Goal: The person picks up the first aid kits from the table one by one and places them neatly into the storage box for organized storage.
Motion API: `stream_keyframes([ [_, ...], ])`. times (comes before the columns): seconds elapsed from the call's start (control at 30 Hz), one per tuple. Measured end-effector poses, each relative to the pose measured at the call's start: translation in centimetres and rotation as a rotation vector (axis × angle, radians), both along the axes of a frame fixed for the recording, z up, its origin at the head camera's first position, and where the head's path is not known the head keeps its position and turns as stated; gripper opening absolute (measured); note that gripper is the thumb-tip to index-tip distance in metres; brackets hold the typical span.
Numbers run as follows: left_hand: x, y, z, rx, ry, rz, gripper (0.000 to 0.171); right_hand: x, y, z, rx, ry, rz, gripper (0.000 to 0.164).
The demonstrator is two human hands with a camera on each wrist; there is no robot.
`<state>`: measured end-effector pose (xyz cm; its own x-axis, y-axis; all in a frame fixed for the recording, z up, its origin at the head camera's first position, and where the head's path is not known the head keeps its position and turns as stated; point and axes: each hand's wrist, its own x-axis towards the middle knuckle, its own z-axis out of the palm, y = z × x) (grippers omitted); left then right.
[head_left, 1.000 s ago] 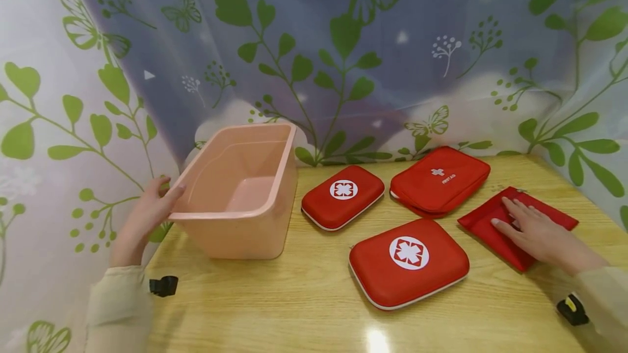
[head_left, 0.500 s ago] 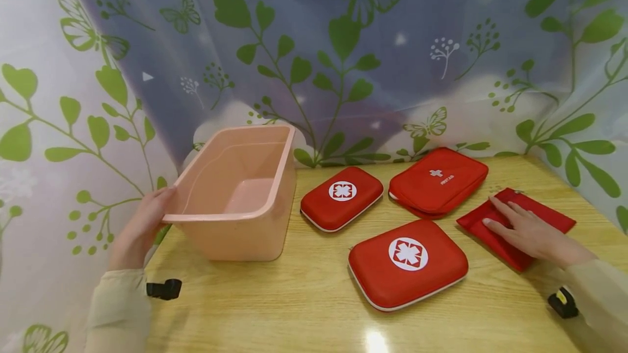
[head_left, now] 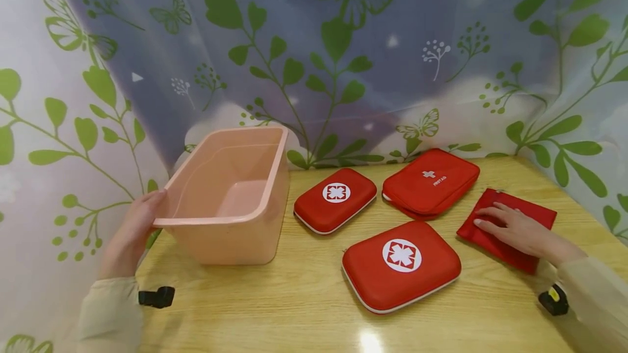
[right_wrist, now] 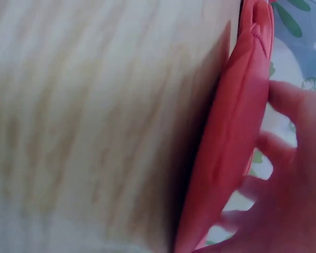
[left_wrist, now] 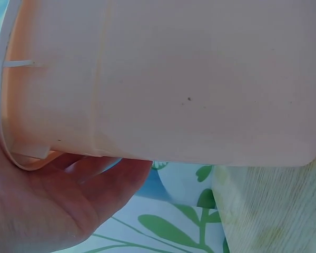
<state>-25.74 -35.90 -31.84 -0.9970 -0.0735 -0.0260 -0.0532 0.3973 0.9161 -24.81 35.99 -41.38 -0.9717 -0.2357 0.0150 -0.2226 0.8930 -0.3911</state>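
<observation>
On the left of the head view, my left hand (head_left: 131, 227) grips the near left corner of the rim of a pale pink plastic bin (head_left: 240, 238). Its fingers curl beneath the rim in the left wrist view, against the bin's outer wall (left_wrist: 200, 79). At far right, my right hand (head_left: 520, 232) rests on a flat red fabric pouch (head_left: 532, 208), fingers spread and slightly bent. The right wrist view shows those fingertips touching the top of the pouch (right_wrist: 229, 132), which lies on the table. The palm side is partly hidden.
Two red hard-shell first aid cases with white emblems, one farther back (head_left: 321, 208) and one nearer (head_left: 407, 282), lie between the bin and the pouch. A soft red first aid bag (head_left: 441, 189) lies behind. A leaf-patterned curtain (head_left: 294, 70) borders the wooden table (head_left: 265, 309).
My left thumb and fingers have closed on the bin's rim, where they were looser before. Under my right hand, the pouch has turned slightly and its outline has narrowed. The view has shifted a little.
</observation>
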Motion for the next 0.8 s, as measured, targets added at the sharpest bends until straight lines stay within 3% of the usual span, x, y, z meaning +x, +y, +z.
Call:
stream_keyframes([
  [0.2,0.0,0.1,-0.3,0.076,0.014,0.020,0.067,0.2,0.5,0.0,-0.058,-0.009,-0.001,0.046],
  [0.5,0.1,0.3,-0.3,0.153,0.015,0.062,0.069,0.1,1.7,-0.4,-0.208,-0.053,0.064,0.034],
  [0.8,0.2,0.5,-0.5,0.228,0.035,0.081,0.067,0.0,2.3,-0.6,-0.219,-0.063,0.085,0.034],
])
